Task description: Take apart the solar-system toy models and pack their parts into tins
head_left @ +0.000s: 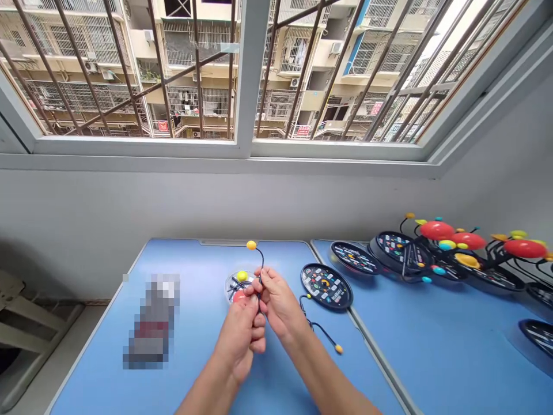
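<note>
Blue tabletop [194,340] is bearing a clear dish [227,285] beyond your left hand [242,331], which is pinching a black, yellow-tipped stem [262,259] in mid-air; your right hand [279,300] is pinching it higher; a black disc [322,295] is lying to the right.

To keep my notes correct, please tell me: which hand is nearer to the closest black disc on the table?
Right. The right hand is left of the black disc, apart from it; the left hand is farther left.

Stem [262,259] — partly behind fingers [258,334], pixelated object [152,323] blurred, rightmost disc [539,336] — cropped
</note>
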`<state>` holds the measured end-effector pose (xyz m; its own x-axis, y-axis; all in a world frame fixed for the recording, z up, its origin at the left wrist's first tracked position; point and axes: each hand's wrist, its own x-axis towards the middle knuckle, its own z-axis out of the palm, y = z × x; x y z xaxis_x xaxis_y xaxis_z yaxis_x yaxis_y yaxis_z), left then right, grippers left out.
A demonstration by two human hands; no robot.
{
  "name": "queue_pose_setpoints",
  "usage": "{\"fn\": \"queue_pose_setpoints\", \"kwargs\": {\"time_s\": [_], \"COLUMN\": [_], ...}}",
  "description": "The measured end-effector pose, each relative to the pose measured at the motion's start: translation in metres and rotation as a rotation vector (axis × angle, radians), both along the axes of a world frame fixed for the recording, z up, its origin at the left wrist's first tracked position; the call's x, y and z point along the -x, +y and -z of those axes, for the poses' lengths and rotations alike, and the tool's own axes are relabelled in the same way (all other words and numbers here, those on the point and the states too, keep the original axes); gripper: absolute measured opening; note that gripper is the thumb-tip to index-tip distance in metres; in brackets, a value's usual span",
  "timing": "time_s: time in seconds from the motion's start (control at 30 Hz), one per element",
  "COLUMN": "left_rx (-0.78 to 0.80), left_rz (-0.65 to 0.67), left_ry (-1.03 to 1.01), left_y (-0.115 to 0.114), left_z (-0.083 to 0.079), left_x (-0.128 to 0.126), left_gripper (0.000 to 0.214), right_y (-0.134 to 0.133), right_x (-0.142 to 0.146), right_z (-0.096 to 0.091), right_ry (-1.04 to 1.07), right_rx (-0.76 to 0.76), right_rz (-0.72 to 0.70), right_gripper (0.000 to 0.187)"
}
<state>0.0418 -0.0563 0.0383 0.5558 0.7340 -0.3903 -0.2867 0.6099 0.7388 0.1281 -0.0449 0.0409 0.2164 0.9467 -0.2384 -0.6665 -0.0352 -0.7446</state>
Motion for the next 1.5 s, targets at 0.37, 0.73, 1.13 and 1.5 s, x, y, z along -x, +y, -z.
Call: {"fn": "queue_pose_setpoints", "kwargs": {"time_s": [0.37,0.73,1.13,1.5], "left_rx": [0.04,-0.041,0.175,-0.081], "left_rz": [-0.147,-0.095,-0.019,-0.257], "left_ry": [-0.068,-0.024,0.042,-0.124], "left_y": [-0.012,-0.003,-0.06,0.022], "left_z": [-0.001,-0.005,0.003,-0.009], "left_x": [-0.005,0.01,-0.005,0.019], "left_gripper": [0.053,0.038,0.048,0.03], "right_y": [0.01,-0.008,0.021,0.018], "right_x": [-0.001,0.01,-0.033,-0.062], "right_z": [0.001,0.009,-0.012,0.011], "right_ry": [0.156,0.055,0.08,-0.297], "right_rx": [-0.006,-0.127,-0.069,-0.152], "right_rz": [-0.072,-0.068,0.192,0.085], "right_gripper": [0.028,0.03,0.035,0.027]}}
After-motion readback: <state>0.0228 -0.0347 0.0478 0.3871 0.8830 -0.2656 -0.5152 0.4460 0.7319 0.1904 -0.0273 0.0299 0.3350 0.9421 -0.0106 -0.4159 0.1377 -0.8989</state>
